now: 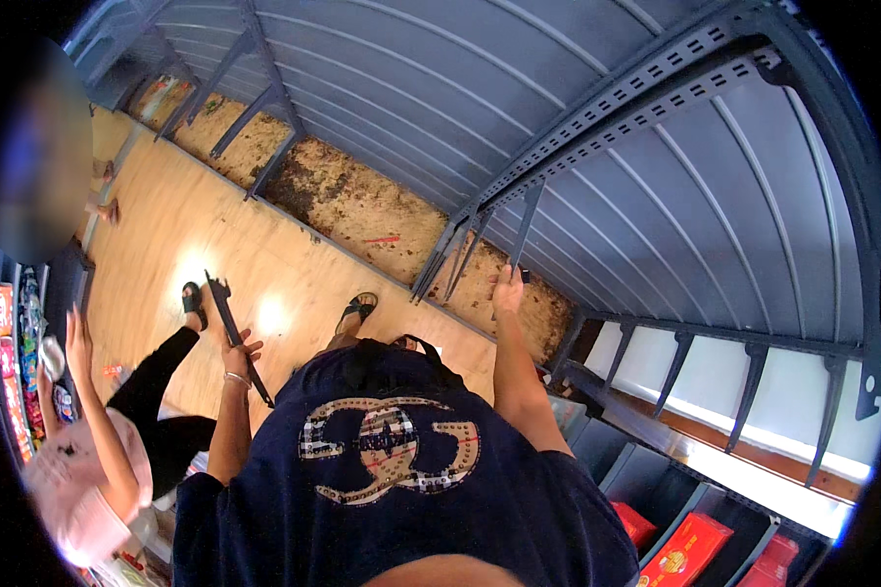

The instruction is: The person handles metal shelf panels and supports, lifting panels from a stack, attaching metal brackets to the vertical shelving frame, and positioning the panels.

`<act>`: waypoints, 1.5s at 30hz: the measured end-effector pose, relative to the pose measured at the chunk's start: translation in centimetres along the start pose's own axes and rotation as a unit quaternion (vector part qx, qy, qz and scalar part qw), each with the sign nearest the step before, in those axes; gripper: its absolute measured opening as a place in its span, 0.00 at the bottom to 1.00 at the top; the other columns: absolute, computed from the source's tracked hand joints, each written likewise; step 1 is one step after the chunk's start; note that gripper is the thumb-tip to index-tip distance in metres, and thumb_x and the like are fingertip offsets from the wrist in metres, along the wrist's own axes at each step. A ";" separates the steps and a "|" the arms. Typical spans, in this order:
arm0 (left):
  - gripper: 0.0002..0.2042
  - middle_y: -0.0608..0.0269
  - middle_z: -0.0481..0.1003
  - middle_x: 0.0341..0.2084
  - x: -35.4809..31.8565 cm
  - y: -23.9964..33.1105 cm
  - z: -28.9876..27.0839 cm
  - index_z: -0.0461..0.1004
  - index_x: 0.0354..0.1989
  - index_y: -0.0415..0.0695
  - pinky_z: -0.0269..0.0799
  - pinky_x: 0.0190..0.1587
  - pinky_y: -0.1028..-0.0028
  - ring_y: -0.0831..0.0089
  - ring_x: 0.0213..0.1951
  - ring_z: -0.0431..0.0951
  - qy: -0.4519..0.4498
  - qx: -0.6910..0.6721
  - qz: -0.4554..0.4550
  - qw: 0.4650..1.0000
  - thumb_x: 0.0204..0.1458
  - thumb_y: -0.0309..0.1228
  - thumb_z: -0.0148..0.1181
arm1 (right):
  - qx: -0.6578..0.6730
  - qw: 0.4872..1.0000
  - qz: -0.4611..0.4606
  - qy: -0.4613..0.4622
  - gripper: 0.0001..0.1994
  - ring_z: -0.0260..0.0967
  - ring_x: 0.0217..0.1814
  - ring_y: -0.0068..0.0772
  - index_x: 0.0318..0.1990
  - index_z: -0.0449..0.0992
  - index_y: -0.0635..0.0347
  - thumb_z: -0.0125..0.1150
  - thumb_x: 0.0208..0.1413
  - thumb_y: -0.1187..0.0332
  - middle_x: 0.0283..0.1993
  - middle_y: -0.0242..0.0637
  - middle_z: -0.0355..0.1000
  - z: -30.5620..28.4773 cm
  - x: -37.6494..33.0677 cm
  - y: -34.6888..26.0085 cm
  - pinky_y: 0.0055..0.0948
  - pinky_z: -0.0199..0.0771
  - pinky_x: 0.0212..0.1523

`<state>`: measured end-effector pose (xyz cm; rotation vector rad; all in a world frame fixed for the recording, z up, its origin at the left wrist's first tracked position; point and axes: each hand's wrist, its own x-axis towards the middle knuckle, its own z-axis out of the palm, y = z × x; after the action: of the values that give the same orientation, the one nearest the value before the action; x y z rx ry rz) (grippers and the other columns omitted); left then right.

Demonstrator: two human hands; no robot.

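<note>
My left hand (237,354) is closed around a long dark metal shelf bracket (225,311), held at a slant above the floor with its hooked end pointing away from me. My right arm reaches forward to the grey metal shelving, where my right hand (507,292) grips the lower end of another bracket (529,223). That bracket runs up toward a slotted upright (597,122) of the shelving. A small dark piece shows beside my right fingers, too small to make out.
Grey ribbed back panels (392,88) line the far side above a dirty strip of floor (347,201). A person in a pink shirt (93,470) is at left beside stocked shelves (15,362). Red packages (690,548) lie on shelves at lower right. Brackets (671,372) project from the right-hand unit.
</note>
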<state>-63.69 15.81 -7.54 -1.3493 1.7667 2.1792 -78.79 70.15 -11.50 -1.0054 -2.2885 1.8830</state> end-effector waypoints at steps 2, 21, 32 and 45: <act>0.30 0.50 0.69 0.41 -0.3 1.4 1.4 0.51 0.57 0.44 0.66 0.14 0.79 0.68 0.22 0.76 0.006 0.044 0.003 0.999 0.40 0.12 0.37 | -0.036 0.998 -0.048 0.004 0.15 0.57 0.11 0.23 0.47 0.62 0.62 0.40 0.60 0.60 0.21 0.38 0.68 -0.3 0.1 0.2 0.24 0.57 0.11; 0.20 0.62 0.71 0.22 4.0 4.6 12.9 0.64 0.47 0.41 0.65 0.13 0.77 0.77 0.14 0.69 -0.180 0.182 0.104 0.961 0.41 0.24 0.55 | -0.152 0.978 0.102 -0.100 0.16 0.56 0.11 0.25 0.42 0.65 0.67 0.43 0.57 0.60 0.15 0.35 0.65 0.3 -10.9 -6.5 0.27 0.53 0.12; 0.19 0.65 0.67 0.31 -1.8 10.6 29.4 0.57 0.48 0.44 0.66 0.22 0.79 0.80 0.24 0.69 -0.315 -0.088 0.162 0.931 0.50 0.32 0.56 | -0.024 0.978 -0.115 -0.170 0.22 0.62 0.19 0.26 0.52 0.62 0.67 0.43 0.58 0.57 0.23 0.37 0.66 9.2 -15.7 -18.4 0.27 0.63 0.20; 0.30 0.64 0.69 0.29 -9.4 10.9 34.7 0.63 0.43 0.38 0.64 0.40 0.76 0.76 0.34 0.68 -0.419 -0.036 0.145 0.896 0.54 0.57 0.36 | -0.217 0.941 -0.252 -0.065 0.23 0.62 0.50 0.56 0.51 0.64 0.68 0.36 0.59 0.57 0.49 0.58 0.64 9.1 -17.7 -21.4 0.41 0.61 0.50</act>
<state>-83.91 44.40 6.15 -0.0383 1.5658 2.4098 -78.25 52.30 11.57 -0.2450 -2.7578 1.3061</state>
